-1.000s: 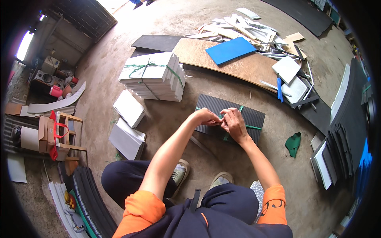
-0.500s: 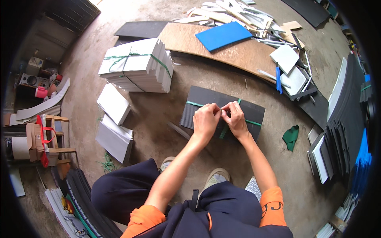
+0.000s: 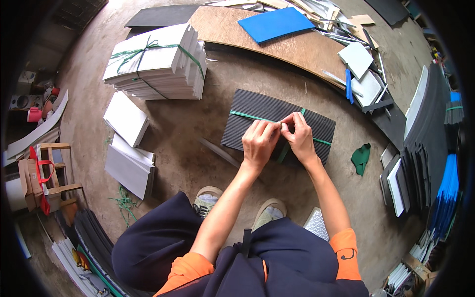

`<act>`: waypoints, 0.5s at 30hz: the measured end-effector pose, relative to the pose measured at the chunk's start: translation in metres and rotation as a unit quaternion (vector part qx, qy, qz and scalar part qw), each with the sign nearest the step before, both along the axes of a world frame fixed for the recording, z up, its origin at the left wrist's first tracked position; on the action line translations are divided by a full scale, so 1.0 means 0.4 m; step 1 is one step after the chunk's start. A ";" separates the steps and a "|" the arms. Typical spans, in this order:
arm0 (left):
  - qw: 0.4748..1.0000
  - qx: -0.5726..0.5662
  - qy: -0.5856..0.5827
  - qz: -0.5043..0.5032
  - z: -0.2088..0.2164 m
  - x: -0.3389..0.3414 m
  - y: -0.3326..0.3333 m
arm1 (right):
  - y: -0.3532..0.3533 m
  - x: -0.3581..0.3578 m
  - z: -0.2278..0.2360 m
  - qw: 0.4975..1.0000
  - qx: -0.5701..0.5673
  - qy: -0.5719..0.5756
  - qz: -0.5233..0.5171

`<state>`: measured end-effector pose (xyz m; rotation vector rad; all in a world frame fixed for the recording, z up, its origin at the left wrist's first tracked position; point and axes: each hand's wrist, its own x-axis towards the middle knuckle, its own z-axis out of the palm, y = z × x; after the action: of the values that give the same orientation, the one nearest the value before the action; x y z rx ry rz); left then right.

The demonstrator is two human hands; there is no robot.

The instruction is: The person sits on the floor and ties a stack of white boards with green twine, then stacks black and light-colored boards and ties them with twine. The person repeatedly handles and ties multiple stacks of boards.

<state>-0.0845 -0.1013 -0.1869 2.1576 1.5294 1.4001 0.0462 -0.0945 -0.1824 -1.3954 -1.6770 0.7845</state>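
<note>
Over the middle of the dark stack [image 3: 257, 119], both the left hand [image 3: 260, 142] and right hand [image 3: 300, 138] pinch the green strap [image 3: 247, 116], bare floor [image 3: 198, 163] open along its near edge.

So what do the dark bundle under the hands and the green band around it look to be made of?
The dark bundle looks like stacked corrugated plastic or board sheets, matte charcoal, judging by the fine parallel ribs across the top; which of the two is unclear. The green band looks like flat plastic strapping, thin and slightly glossy, pinched between the fingers of both hands.
</note>
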 end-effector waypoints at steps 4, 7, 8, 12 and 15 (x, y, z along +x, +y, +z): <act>0.998 0.003 0.038 -0.040 0.007 -0.026 0.022 | -0.016 -0.014 0.027 0.995 0.047 -0.082 -0.008; 0.998 -0.041 0.008 -0.035 0.008 -0.018 0.019 | -0.022 -0.025 0.024 0.981 0.139 -0.130 -0.030; 0.998 -0.056 -0.007 -0.031 0.009 -0.015 0.018 | -0.025 -0.030 0.023 0.980 0.139 -0.133 -0.042; 0.955 -0.248 -0.159 -0.041 0.012 -0.013 0.017 | -0.030 -0.047 0.017 0.979 0.133 -0.133 -0.074; 0.942 -0.286 -0.159 -0.080 0.028 -0.020 0.026 | -0.029 -0.048 0.013 0.981 0.119 -0.125 -0.094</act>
<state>-0.0925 -0.0908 -0.1756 1.5795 1.3804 1.0198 0.0270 -0.1063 -0.1771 -1.5010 -1.7288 0.2999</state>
